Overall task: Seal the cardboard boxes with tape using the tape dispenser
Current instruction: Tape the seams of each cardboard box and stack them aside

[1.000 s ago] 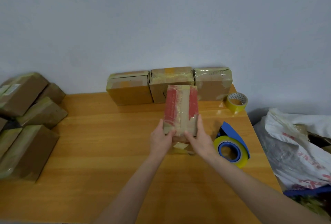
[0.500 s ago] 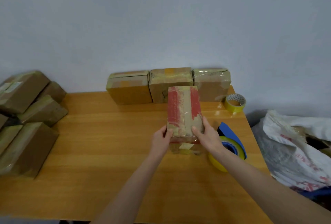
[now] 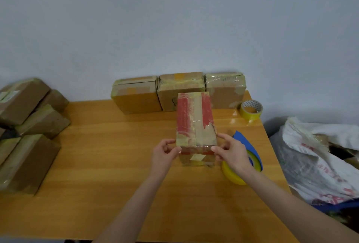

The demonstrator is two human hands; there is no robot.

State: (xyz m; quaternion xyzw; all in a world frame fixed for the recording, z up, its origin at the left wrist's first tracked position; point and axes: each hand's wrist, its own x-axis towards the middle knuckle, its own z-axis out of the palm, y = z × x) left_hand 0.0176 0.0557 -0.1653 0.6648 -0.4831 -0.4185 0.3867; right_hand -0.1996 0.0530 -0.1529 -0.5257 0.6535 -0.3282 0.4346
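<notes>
While the cardboard box stands on the counter, your left hand and right hand pinch its near top corners with curled fingers; the tape dispenser lies just beside your right hand.

I get soft, even, rather flat light; only faint shadows lie under the left grip and right grip. The wall beyond them dims toward the corners. Glare glints on the surface beyond the right grip, beside the tape roll. Edges bow from the wide lens, and detail is slightly soft throughout.
</notes>
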